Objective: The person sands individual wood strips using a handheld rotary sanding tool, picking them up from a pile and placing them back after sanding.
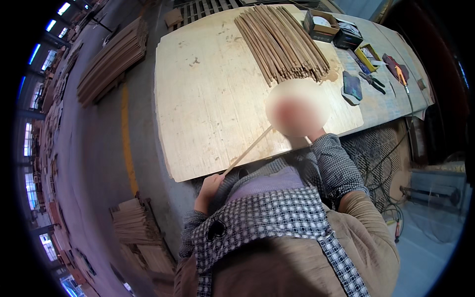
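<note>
A thin wooden stick point(248, 151) is held by one end in the left hand point(211, 187), down by the near edge of the desk point(198, 114). The left fingers are curled in tight round that end, with no gap seen. From there the stick is slanted up over the desk, and its other end is lost in a blurry patch. The right hand point(296, 113) is hidden by that same patch, so how wide its fingers are spread, or what is held in them, can't be made out.

The stick should be very light and easily lifted. It looks stiff, but being so thin, it could be bent a bit, or snapped if pushed hard in the middle. Bare wood like this is likely not slippery, though a finger might be pricked by a splinter. It would best be held near both ends, so that it is kept from drooping or swinging.

More sticks, which look browner, are laid close together in a big pile point(282, 44) on the far part of the desk. To the right of the pile, a brown box point(320, 33), a black box point(348, 35) and a small yellow box point(363, 60) can be seen. No brand, label or writing can be read; any marks on the boxes are too small and fuzzy.
</note>
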